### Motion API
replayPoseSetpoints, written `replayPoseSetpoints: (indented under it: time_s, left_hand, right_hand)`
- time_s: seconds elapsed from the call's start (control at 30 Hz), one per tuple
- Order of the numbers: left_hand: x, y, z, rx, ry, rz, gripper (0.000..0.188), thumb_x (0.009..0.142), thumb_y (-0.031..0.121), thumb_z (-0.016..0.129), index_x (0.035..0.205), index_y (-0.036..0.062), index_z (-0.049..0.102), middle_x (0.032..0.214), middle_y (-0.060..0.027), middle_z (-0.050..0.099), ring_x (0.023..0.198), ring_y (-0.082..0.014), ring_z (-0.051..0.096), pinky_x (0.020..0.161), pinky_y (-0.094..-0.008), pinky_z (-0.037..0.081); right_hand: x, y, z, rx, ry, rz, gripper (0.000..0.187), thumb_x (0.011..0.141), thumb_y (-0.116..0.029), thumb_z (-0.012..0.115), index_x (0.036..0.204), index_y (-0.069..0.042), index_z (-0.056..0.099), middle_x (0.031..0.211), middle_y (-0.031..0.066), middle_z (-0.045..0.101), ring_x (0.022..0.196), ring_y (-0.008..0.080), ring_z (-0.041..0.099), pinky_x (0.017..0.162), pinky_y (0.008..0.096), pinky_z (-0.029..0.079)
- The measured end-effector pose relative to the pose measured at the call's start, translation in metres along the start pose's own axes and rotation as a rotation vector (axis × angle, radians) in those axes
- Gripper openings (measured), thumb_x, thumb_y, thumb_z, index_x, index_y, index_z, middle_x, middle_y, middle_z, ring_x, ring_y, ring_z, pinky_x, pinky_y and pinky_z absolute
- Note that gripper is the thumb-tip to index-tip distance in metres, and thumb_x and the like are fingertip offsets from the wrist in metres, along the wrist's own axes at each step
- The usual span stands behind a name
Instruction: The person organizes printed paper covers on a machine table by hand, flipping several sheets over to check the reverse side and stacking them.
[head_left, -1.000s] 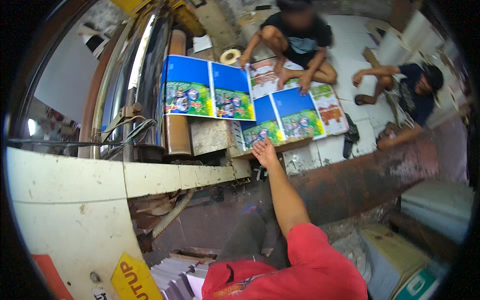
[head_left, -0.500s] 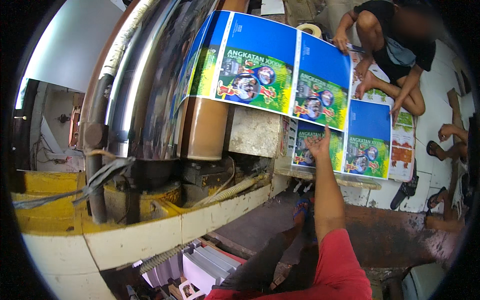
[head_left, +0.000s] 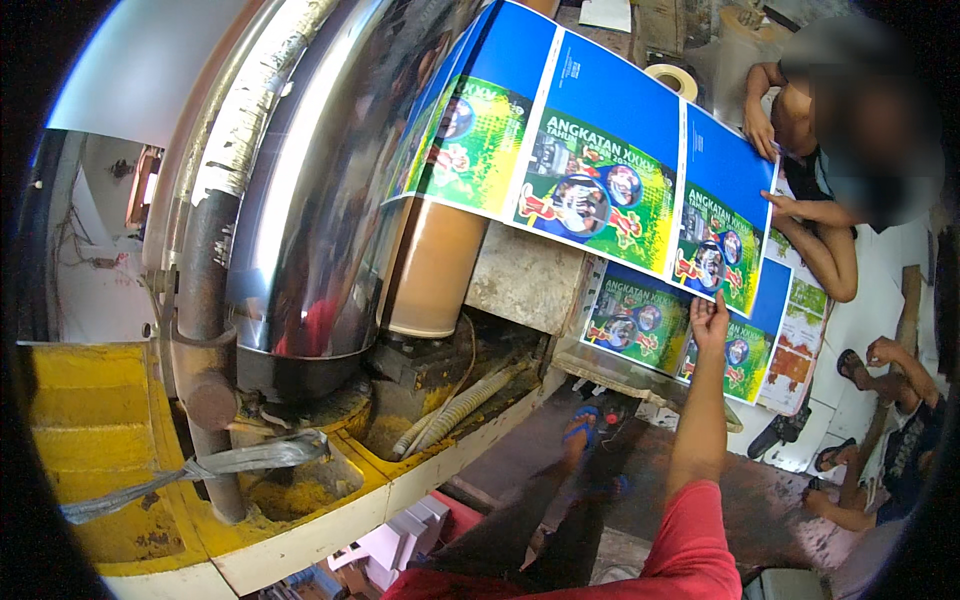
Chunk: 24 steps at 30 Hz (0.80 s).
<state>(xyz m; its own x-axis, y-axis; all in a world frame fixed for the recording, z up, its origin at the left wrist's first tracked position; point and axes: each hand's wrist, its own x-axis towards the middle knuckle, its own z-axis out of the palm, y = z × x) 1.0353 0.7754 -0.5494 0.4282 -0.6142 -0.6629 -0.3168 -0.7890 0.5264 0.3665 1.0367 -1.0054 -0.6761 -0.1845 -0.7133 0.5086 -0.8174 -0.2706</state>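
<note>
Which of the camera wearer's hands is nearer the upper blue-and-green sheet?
Right. The right hand is at the lower edge of the upper sheet; the left hand is out of view, its place unknown.

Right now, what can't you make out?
All in the head view:
Left hand: outside the frame.
Right hand: fingertips too small to tell whether they grip the upper printed sheet.
Lower printed sheet: partly covered by the upper one.
Brown roller: partly hidden behind the upper sheet.
Fine print: too small.
</note>
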Motion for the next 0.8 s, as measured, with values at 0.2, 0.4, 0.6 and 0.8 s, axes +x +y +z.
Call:
replayPoseSetpoints:
  time_s: [0.2,0.4,0.6,0.8]
  left_hand:
    - [0.010,0.021,-0.009,-0.013,0.023,-0.031,0.060,0.095,0.049,0.044,0.137,0.0056,0.043,0.135,-0.0150,0.050,0.119,-0.0326,0.052,0.098,-0.0476,0.045]
    - [0.018,0.037,-0.018,-0.030,0.047,-0.055,0.061,0.095,0.050,0.044,0.137,0.0054,0.043,0.134,-0.0149,0.051,0.118,-0.0324,0.052,0.097,-0.0472,0.046]
    - [0.027,0.051,-0.030,-0.037,0.067,-0.067,0.062,0.095,0.051,0.044,0.137,0.0053,0.043,0.133,-0.0149,0.051,0.117,-0.0321,0.053,0.096,-0.0467,0.047]
    - [0.040,0.068,-0.037,-0.037,0.065,-0.043,0.063,0.095,0.052,0.045,0.137,0.0052,0.043,0.132,-0.0149,0.052,0.117,-0.0318,0.054,0.095,-0.0462,0.048]
  right_hand:
    - [0.001,-0.021,-0.003,-0.233,0.058,-0.075,0.025,0.088,-0.019,0.069,0.110,-0.008,0.062,0.098,0.0026,0.065,0.088,0.0136,0.063,0.075,0.0271,0.056]
    - [0.001,-0.033,0.004,-0.337,0.099,-0.087,0.023,0.088,-0.018,0.068,0.109,-0.010,0.064,0.095,0.0029,0.067,0.084,0.0135,0.066,0.076,0.0276,0.057]
    - [-0.001,-0.042,0.008,-0.425,0.191,-0.122,0.028,0.089,-0.020,0.067,0.114,-0.009,0.063,0.102,0.0016,0.064,0.081,0.0119,0.063,0.076,0.0257,0.057]
    - [-0.009,-0.051,0.009,-0.486,0.166,-0.139,0.034,0.087,-0.022,0.070,0.117,-0.010,0.061,0.104,0.0009,0.063,0.090,0.0128,0.062,0.083,0.0277,0.055]
